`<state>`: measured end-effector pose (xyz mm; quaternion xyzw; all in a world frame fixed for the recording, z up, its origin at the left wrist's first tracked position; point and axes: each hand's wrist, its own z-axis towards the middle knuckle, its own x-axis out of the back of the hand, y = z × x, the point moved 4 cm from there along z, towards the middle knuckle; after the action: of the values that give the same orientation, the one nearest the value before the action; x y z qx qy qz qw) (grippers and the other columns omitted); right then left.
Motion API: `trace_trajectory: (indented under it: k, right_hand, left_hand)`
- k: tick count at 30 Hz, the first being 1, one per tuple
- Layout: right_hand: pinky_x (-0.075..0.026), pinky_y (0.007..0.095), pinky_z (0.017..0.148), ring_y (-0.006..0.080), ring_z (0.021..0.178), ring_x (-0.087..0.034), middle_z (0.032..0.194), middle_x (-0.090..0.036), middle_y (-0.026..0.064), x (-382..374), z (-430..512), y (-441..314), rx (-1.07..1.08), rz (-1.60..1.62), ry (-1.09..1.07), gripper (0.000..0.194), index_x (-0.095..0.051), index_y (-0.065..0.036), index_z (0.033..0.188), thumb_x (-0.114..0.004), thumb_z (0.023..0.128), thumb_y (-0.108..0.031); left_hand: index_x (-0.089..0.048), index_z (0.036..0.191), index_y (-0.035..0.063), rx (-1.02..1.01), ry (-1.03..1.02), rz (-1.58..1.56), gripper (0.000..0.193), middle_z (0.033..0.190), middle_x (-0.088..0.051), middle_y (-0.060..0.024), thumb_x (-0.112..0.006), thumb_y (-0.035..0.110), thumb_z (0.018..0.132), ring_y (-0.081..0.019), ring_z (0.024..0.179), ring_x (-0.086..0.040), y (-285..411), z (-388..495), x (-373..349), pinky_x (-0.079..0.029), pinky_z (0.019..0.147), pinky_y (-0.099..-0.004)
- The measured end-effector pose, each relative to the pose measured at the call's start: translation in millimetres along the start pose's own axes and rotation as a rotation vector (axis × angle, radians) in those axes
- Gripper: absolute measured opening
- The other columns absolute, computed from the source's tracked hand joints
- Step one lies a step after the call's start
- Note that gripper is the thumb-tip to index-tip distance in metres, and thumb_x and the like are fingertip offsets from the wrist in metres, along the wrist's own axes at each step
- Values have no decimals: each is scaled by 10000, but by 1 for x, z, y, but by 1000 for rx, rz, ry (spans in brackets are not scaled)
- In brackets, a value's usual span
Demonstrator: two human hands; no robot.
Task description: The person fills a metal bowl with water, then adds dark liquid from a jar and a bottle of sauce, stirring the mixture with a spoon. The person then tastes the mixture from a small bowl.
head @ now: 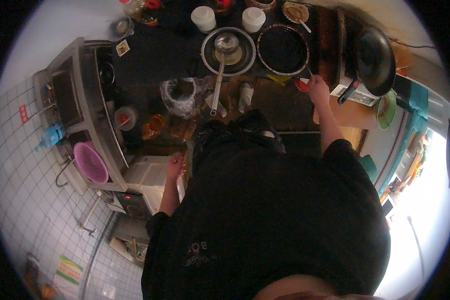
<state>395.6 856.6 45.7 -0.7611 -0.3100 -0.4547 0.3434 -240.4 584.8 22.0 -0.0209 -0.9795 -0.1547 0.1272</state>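
Note:
My right hand (318,90) is closed around the end of a thin rod-like handle (309,70), which reaches up to the rim of a round black pan (283,50). What the handle belongs to is too dark to make out. A red object (302,85) shows just left of that hand. To the left of the pan, a metal ladle (220,77) rests across a steel basin (206,60) with pale yellowish contents. Low on my left side hangs my left hand (175,167), its fingers curled; nothing is plainly visible in them.
Two white lidded jars (203,18) stand behind the basin, with a bowl (295,13) of brown contents farther right. A frying pan (375,62) sits at the right. Below the counter is a plastic-lined bin (180,95). A pink basin (91,162) leans at the left.

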Motion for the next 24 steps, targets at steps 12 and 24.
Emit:
trace_trajectory:
  k: [12, 24]
  right_hand:
    - [-516, 484, 815, 419, 925, -640, 995, -674, 214, -2, 14, -10, 27, 39, -99, 332, -688, -82, 1044, -488, 945, -327]
    - [-532, 446, 722, 332, 836, -689, 867, -697, 185, 2, 13, -35, 101, 49, -124, 304, -687, -57, 996, -560, 925, -324]
  left_hand:
    - [-607, 933, 103, -28, -14, 21, 174, 704, -586, -32, -632, 272, 903, -148, 489, -537, 0, 5, -8, -463, 443, -285]
    - [-561, 863, 107, -5, -18, -21, 177, 667, -560, -1, -608, 267, 924, -109, 482, -510, 5, -14, -12, -411, 416, -262]
